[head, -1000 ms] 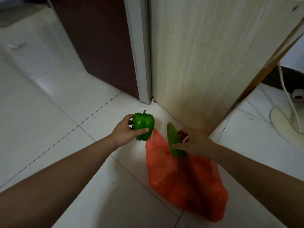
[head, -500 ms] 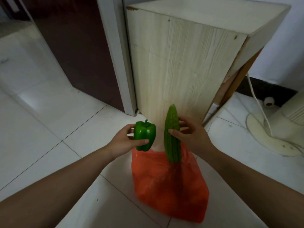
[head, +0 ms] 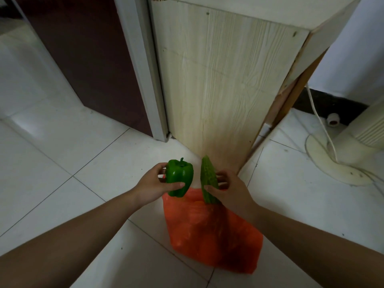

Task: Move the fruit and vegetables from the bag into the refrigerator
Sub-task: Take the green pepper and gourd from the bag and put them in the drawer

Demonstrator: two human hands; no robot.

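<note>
- Left hand (head: pixel 152 185): green pepper (head: pixel 179 177) is gripped, thumb across its front, at frame centre.
- Right hand (head: pixel 229 189): bitter gourd (head: pixel 208 180) is pinched upright, tip up.
- Orange bag (head: pixel 209 231): left on the floor tiles (head: pixel 68 154) below centre, contents unclear.
- Refrigerator: not seen.
- Risk: gourd, held low and top-heavy, may tip out when carried.

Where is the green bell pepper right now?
In the head view, the green bell pepper is held in the left hand, left of the bitter gourd, above the orange bag.
</note>
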